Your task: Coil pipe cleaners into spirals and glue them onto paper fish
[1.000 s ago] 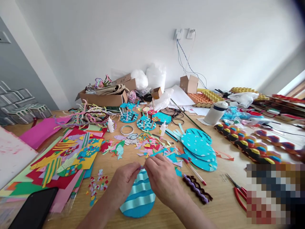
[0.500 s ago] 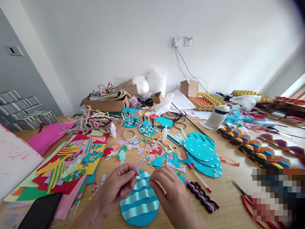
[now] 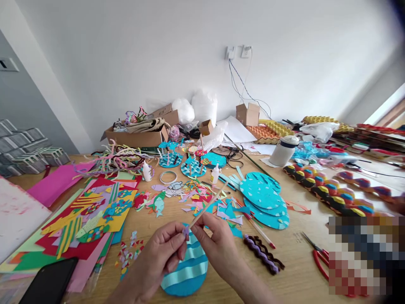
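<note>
My left hand [image 3: 166, 247] is closed in a pinch around a purple fuzzy pipe cleaner [image 3: 186, 231] coiled on a thin wooden stick [image 3: 209, 204]. The stick slants up and away to the right. My right hand [image 3: 217, 240] is closed with its fingertips at the stick, right beside the coil; the bit of pipe cleaner in them is mostly hidden. Below both hands lies a blue oval card [image 3: 186, 285] with wavy light-blue paper strips [image 3: 186, 272] across it. Brown and purple twisted pipe cleaners [image 3: 262, 255] lie to the right of my right hand.
Colored paper with fish cutouts [image 3: 95, 211] and a black phone [image 3: 49, 280] lie left. Glue bottles [image 3: 215, 174], a tape roll [image 3: 168, 177] and paper scraps sit ahead. Blue ovals [image 3: 265, 190], red-handled scissors [image 3: 319, 255] and painted egg-carton strips [image 3: 329, 192] are right.
My right hand has moved left and up, from a gap beside the stick to right at the coil. My left hand has barely shifted. The view has turned slightly.
</note>
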{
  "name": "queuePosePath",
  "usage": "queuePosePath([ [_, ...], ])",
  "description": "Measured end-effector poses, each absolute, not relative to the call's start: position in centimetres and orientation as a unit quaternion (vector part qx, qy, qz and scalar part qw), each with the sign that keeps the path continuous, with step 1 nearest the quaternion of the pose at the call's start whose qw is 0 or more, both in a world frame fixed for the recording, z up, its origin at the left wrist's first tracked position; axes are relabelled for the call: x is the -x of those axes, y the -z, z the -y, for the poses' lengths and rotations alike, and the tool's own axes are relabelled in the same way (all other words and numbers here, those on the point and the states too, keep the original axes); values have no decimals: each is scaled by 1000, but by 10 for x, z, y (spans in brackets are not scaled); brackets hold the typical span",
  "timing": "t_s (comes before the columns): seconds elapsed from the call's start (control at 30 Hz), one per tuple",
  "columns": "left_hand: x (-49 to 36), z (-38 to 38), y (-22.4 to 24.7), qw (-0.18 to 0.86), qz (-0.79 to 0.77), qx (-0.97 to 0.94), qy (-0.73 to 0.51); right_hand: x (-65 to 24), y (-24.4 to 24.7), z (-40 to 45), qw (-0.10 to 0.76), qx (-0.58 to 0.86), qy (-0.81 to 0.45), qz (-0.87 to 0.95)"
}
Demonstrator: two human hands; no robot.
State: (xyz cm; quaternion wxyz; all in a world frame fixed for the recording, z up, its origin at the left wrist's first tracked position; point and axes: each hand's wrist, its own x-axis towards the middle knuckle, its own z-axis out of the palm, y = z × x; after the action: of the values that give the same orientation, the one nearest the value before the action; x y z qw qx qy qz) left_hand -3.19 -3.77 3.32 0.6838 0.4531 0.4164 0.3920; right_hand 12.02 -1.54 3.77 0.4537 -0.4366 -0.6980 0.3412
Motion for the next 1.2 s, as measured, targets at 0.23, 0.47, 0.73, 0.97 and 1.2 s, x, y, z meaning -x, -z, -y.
queuePosePath([
  [0.23,34,24,-9,220,-517,-755,-337,-108,-10,13,408,468,-651,436],
  [0.47,42,20,-19,625,-474,-504,-361,-133,-29,24,420,452,-317,720],
  [0.73,39,27,-23,829,-311,-329,-330,-153,-69,10,294,216,96,926],
  [0.97,32,33,-23,785,-355,-377,-340,-152,-63,6,282,210,60,934],
  [1.2,24,32,-24,454,-500,-673,-303,-141,-59,5,173,384,-61,905],
])
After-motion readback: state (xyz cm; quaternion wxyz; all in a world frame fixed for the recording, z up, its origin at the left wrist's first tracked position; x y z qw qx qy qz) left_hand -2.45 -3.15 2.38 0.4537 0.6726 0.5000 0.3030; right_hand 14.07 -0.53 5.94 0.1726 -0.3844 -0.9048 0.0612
